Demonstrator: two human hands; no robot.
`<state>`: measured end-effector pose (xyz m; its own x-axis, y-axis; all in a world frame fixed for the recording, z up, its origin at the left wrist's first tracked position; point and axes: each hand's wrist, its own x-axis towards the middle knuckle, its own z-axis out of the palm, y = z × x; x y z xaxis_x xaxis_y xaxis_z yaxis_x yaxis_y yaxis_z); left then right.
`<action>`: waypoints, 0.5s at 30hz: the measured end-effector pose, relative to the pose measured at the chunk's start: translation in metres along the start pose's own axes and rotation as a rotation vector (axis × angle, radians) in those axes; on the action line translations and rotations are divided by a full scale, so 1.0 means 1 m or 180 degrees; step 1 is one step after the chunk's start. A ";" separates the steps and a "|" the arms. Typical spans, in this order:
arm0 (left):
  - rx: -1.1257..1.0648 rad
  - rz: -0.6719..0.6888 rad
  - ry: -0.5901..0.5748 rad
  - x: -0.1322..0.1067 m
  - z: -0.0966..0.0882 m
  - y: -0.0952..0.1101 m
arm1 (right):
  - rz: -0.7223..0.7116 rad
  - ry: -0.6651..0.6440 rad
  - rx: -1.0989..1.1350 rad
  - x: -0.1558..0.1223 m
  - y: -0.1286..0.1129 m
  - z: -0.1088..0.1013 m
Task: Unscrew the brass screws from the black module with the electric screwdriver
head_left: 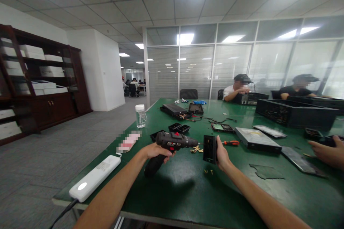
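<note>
Head view: above the surface (209, 200), in from its near edge, my left hand (161, 151) grips the drill (172, 141), my right hand (221, 155) clasps the box (209, 154); I'd keep them square, bit contact being unclear.

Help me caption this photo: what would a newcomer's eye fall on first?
Probably the black drill in the left hand, its bit pointing at the black box in the right hand, above the green table. Next, the long white device along the table's left edge and the big black case toward the right.
</note>
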<state>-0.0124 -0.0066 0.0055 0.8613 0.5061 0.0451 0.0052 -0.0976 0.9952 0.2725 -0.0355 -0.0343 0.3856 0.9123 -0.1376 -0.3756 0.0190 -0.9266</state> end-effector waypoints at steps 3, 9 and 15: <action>0.0015 -0.0030 0.0012 0.000 -0.001 0.000 | 0.0019 -0.0028 0.0032 -0.001 0.000 0.000; -0.0004 -0.0028 0.0001 0.000 -0.001 -0.001 | 0.0025 -0.0034 0.0035 -0.004 -0.003 0.002; -0.0047 -0.0012 -0.0052 0.000 -0.001 -0.001 | 0.0026 -0.0071 0.0019 -0.003 -0.001 0.001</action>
<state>-0.0127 -0.0054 0.0045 0.8695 0.4923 0.0400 0.0012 -0.0830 0.9966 0.2712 -0.0374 -0.0322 0.3638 0.9213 -0.1372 -0.3836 0.0140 -0.9234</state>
